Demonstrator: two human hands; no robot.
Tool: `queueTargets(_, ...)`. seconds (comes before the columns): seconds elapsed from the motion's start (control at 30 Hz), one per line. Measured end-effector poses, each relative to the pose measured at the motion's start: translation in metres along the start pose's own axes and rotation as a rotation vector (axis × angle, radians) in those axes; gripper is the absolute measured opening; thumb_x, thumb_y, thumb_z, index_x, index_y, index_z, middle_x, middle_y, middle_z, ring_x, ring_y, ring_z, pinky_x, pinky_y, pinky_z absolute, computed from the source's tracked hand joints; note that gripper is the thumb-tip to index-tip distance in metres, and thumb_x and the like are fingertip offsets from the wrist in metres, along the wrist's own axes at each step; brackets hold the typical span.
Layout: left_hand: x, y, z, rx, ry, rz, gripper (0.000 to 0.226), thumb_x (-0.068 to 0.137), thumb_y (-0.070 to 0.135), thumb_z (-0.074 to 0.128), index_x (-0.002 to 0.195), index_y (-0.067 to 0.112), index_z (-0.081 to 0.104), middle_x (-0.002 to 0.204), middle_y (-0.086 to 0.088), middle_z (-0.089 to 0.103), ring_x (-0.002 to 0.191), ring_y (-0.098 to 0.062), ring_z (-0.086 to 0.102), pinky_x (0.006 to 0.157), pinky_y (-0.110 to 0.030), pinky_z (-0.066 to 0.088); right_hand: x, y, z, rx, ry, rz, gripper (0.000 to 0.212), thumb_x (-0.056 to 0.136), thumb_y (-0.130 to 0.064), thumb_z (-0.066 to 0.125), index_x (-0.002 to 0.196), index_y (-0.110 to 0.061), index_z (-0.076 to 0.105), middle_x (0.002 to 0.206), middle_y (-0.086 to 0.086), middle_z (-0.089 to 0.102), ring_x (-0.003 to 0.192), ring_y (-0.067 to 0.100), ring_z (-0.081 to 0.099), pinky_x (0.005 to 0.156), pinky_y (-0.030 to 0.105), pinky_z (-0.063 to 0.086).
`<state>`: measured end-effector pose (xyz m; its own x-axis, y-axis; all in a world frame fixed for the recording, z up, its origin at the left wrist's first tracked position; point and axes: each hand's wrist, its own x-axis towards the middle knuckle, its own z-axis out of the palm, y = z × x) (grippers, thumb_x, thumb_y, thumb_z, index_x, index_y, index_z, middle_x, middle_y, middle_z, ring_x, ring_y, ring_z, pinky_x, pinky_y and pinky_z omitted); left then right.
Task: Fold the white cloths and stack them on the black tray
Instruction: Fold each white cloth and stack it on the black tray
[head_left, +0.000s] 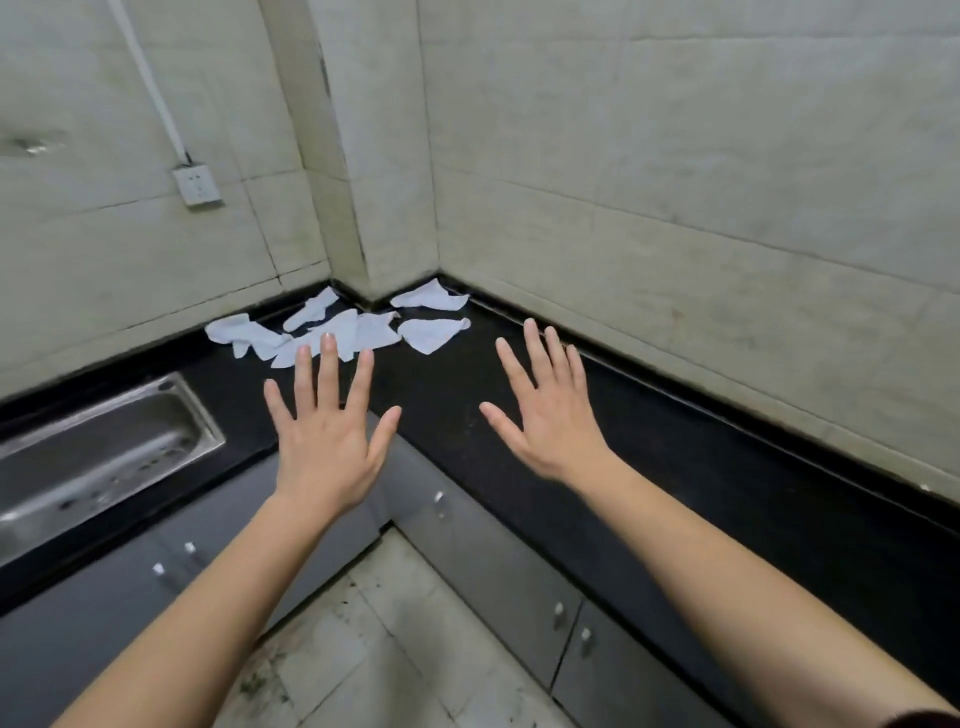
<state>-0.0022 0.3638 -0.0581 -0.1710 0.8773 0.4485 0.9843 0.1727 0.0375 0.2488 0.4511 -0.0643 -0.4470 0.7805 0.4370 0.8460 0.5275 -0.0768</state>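
Several crumpled white cloths lie scattered in the far corner of a black countertop (467, 447): a bunch on the left (249, 338), one by the wall corner (428, 297) and one slightly nearer (431, 335). My left hand (324, 431) is held out flat, fingers spread, just short of the left bunch. My right hand (550, 410) is held out the same way, to the right of the cloths. Neither hand holds anything. No black tray is in view.
A steel sink (93, 457) is set into the counter on the left. Grey cabinet doors with small knobs (439, 499) run under the L-shaped counter. Tiled walls close the corner, with a socket (197, 187) on the left wall. Tiled floor lies below.
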Motion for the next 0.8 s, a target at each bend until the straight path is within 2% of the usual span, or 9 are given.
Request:
queueTargets(0.13, 0.018, -0.053, 0.028, -0.006, -0.017, -0.070, 0.075, 0.096, 0.063, 0.021, 0.159, 0.024, 0.014, 0.167, -0.010, -0.007, 0.152, -0.034, -0.006, 0.115, -0.070, 0.009, 0.057, -0.038, 0.038, 0.023, -0.008, -0.101, 0.076, 0.099, -0.062, 0.035, 0.161, -0.024, 0.012, 0.168, 0.014, -0.002, 0.155, 0.034, -0.002, 0.124, 0.054, 0.006)
queueTargets(0.23, 0.040, -0.088, 0.051, 0.016, -0.037, -0.095, 0.075, 0.095, 0.062, 0.024, 0.158, 0.021, 0.019, 0.167, -0.012, -0.002, 0.152, -0.037, -0.001, 0.113, -0.071, 0.013, 0.102, -0.059, 0.074, 0.062, -0.012, -0.141, 0.076, 0.100, -0.061, 0.035, 0.161, -0.024, 0.009, 0.168, 0.014, -0.002, 0.155, 0.034, -0.002, 0.124, 0.054, 0.006)
queueTargets(0.4, 0.106, -0.144, 0.093, 0.091, -0.067, -0.138, 0.076, 0.095, 0.062, 0.023, 0.158, 0.018, 0.021, 0.166, -0.014, 0.003, 0.152, -0.038, 0.002, 0.113, -0.071, 0.015, 0.193, -0.080, 0.142, 0.112, -0.010, -0.218, 0.075, 0.100, -0.061, 0.033, 0.161, -0.022, 0.011, 0.168, 0.015, -0.004, 0.155, 0.034, -0.004, 0.124, 0.054, 0.004)
queueTargets(0.57, 0.189, -0.191, 0.128, 0.121, -0.155, -0.198, 0.075, 0.095, 0.061, 0.023, 0.158, 0.019, 0.021, 0.166, -0.013, 0.006, 0.152, -0.037, 0.005, 0.113, -0.071, 0.016, 0.293, -0.085, 0.204, 0.219, -0.049, -0.171, 0.076, 0.101, -0.061, 0.032, 0.161, -0.022, 0.007, 0.168, 0.015, -0.005, 0.154, 0.035, -0.002, 0.124, 0.055, 0.007)
queueTargets(0.73, 0.257, -0.233, 0.148, 0.184, -0.178, -0.190, 0.070, 0.096, 0.055, 0.028, 0.152, 0.013, 0.035, 0.161, -0.018, 0.026, 0.148, -0.038, 0.025, 0.112, -0.066, 0.025, 0.383, -0.098, 0.250, 0.276, -0.107, -0.174, 0.076, 0.101, -0.056, 0.039, 0.161, -0.019, 0.008, 0.168, 0.014, -0.007, 0.154, 0.035, -0.003, 0.124, 0.050, 0.005)
queueTargets(0.8, 0.267, -0.248, 0.160, 0.186, -0.199, -0.203, 0.070, 0.097, 0.055, 0.027, 0.154, 0.014, 0.032, 0.161, -0.018, 0.024, 0.147, -0.037, 0.027, 0.113, -0.064, 0.025, 0.400, -0.107, 0.269, 0.290, -0.150, -0.189, 0.076, 0.101, -0.053, 0.041, 0.161, -0.019, 0.007, 0.168, 0.012, -0.008, 0.154, 0.034, -0.004, 0.124, 0.049, 0.004)
